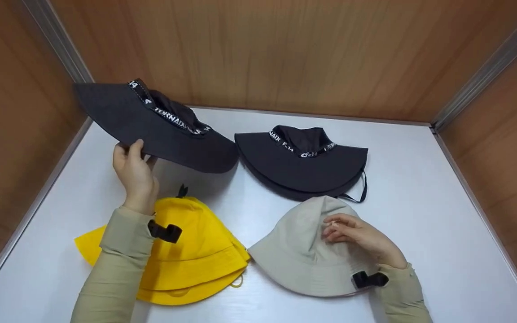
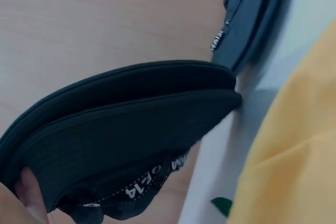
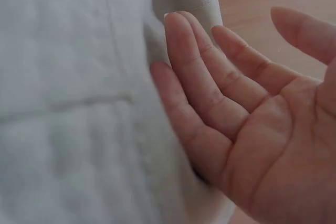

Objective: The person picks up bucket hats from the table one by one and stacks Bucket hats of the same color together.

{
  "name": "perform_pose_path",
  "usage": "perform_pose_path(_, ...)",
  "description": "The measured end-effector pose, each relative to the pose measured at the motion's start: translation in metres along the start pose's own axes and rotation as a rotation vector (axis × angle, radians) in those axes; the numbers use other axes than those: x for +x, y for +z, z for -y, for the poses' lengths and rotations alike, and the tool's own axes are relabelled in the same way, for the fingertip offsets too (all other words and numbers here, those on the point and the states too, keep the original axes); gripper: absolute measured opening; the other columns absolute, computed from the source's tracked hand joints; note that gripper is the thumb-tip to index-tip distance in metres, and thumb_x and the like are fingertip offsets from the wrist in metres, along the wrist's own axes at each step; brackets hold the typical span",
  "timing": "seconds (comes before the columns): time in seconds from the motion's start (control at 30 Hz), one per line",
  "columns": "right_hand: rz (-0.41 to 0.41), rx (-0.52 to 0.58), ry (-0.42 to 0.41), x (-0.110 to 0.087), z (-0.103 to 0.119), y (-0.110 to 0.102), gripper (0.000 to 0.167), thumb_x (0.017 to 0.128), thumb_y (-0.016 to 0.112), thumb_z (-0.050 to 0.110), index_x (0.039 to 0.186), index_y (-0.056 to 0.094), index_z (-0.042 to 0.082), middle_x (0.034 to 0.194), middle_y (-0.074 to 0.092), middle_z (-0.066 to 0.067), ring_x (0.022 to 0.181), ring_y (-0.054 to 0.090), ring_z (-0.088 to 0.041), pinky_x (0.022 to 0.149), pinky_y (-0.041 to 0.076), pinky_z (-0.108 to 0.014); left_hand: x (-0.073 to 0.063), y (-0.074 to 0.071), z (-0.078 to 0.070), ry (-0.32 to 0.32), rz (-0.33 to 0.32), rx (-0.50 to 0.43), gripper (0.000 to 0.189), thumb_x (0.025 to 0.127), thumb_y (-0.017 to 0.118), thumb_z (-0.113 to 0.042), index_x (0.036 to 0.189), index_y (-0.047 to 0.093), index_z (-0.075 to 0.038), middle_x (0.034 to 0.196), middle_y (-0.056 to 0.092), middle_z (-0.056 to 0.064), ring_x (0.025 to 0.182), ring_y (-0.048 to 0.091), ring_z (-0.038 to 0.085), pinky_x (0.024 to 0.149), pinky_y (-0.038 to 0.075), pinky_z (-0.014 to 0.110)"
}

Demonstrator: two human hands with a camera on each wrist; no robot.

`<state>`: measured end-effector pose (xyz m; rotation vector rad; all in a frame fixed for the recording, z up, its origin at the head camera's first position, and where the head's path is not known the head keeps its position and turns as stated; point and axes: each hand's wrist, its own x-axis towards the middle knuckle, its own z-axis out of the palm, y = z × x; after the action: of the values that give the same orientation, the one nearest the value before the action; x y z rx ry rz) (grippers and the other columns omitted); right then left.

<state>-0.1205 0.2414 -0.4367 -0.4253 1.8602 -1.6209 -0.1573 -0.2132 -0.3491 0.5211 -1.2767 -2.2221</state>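
My left hand (image 1: 135, 179) pinches the brim edge of a black bucket hat (image 1: 173, 150) with a white-lettered band, holding it tilted above the table at the back left. In the left wrist view this hat (image 2: 121, 124) shows its brim folded double, with finger and thumb at one end. My right hand (image 1: 361, 237) hovers over a beige bucket hat (image 1: 290, 246), its fingers loosely bent and nothing between them. The right wrist view shows the palm and relaxed fingers beside the beige cloth (image 3: 68, 77); whether they touch it I cannot tell.
A second black hat (image 1: 303, 172), folded and with a cord (image 1: 365, 188), lies at the back centre. Under my left forearm is a yellow hat (image 1: 191, 242) with a small green sprig on top. Wooden panels (image 1: 258, 54) wall the white table (image 1: 442, 215) at back and sides.
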Motion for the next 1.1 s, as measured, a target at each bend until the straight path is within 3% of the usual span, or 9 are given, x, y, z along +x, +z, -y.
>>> perform_pose_path(0.2,0.024,-0.065,-0.093,-0.003,0.027,-0.004,0.037,0.1,0.043,0.012,0.127,0.043,-0.014,0.105,0.066,-0.002,0.098,0.064,-0.014,0.088,0.051,-0.029,-0.013,0.005,-0.022,0.038,0.029,-0.187,0.009,0.099,0.041,-0.007,0.104,0.049,-0.005,0.093,0.048,0.005,0.085,0.052,0.017,0.086,0.043,0.031)
perform_pose_path(0.33,-0.091,0.019,-0.07,0.005,0.045,0.0,0.047,0.102,0.041,0.019,0.137,0.028,-0.009,0.109,0.063,0.001,0.099,0.063,-0.011,0.089,0.05,-0.028,-0.027,0.011,-0.026,0.012,0.101,-0.269,0.012,0.1,0.04,-0.006,0.108,0.048,-0.004,0.098,0.047,0.005,0.089,0.051,0.017,0.093,0.041,0.032)
perform_pose_path(0.5,-0.298,0.466,0.013,0.033,0.063,0.011,0.07,0.101,0.036,0.036,0.147,-0.008,0.008,0.142,0.034,-0.023,0.131,0.043,-0.03,0.102,0.042,-0.045,-0.047,0.027,-0.015,-0.084,0.18,-0.291,0.014,0.1,0.038,-0.006,0.112,0.046,-0.005,0.098,0.049,0.005,0.088,0.056,0.015,0.092,0.044,0.029)
perform_pose_path(0.67,-0.262,0.902,0.093,0.061,0.066,0.017,0.088,0.096,0.039,0.042,0.145,-0.029,0.016,0.156,-0.013,-0.022,0.144,0.003,-0.039,0.109,0.015,-0.059,-0.066,0.04,-0.001,-0.212,0.241,-0.284,0.017,0.101,0.037,-0.007,0.116,0.044,-0.004,0.097,0.055,0.004,0.084,0.06,0.013,0.081,0.05,0.026)
perform_pose_path(0.73,-0.268,0.995,0.108,0.068,0.065,0.017,0.088,0.095,0.043,0.04,0.146,-0.025,0.016,0.156,-0.011,-0.019,0.145,0.005,-0.038,0.11,0.015,-0.057,-0.072,0.043,0.004,-0.248,0.267,-0.274,0.019,0.101,0.037,-0.007,0.118,0.043,-0.004,0.098,0.056,0.003,0.083,0.061,0.012,0.079,0.05,0.025)
perform_pose_path(0.8,-0.288,1.044,0.108,0.073,0.063,0.017,0.079,0.096,0.045,0.035,0.149,-0.009,0.012,0.154,0.006,-0.02,0.142,0.02,-0.037,0.109,0.026,-0.054,-0.078,0.046,0.008,-0.271,0.294,-0.265,0.021,0.101,0.037,-0.007,0.12,0.042,-0.004,0.098,0.057,0.003,0.084,0.061,0.012,0.079,0.05,0.025)
perform_pose_path(0.93,-0.331,1.072,0.097,0.078,0.058,0.02,0.029,0.1,0.042,0.018,0.125,0.04,0.004,0.122,0.052,-0.012,0.109,0.057,-0.024,0.09,0.051,-0.037,-0.085,0.048,0.014,-0.295,0.349,-0.242,0.023,0.1,0.037,-0.006,0.123,0.041,-0.003,0.098,0.059,0.002,0.085,0.063,0.012,0.08,0.051,0.026)
perform_pose_path(1.03,-0.343,1.125,0.086,0.078,0.057,0.022,0.015,0.099,0.038,0.007,0.104,0.052,0.004,0.096,0.065,-0.009,0.087,0.067,-0.02,0.078,0.055,-0.032,-0.087,0.048,0.017,-0.299,0.379,-0.224,0.026,0.1,0.037,-0.005,0.126,0.039,-0.003,0.101,0.06,0.002,0.087,0.063,0.012,0.081,0.05,0.027)
perform_pose_path(1.1,-0.346,1.156,0.056,0.076,0.057,0.021,0.017,0.099,0.036,0.002,0.107,0.05,0.008,0.094,0.067,-0.009,0.086,0.068,-0.02,0.077,0.055,-0.033,-0.085,0.047,0.019,-0.303,0.394,-0.206,0.026,0.1,0.037,-0.006,0.126,0.039,-0.003,0.102,0.059,0.001,0.088,0.063,0.011,0.081,0.05,0.026)
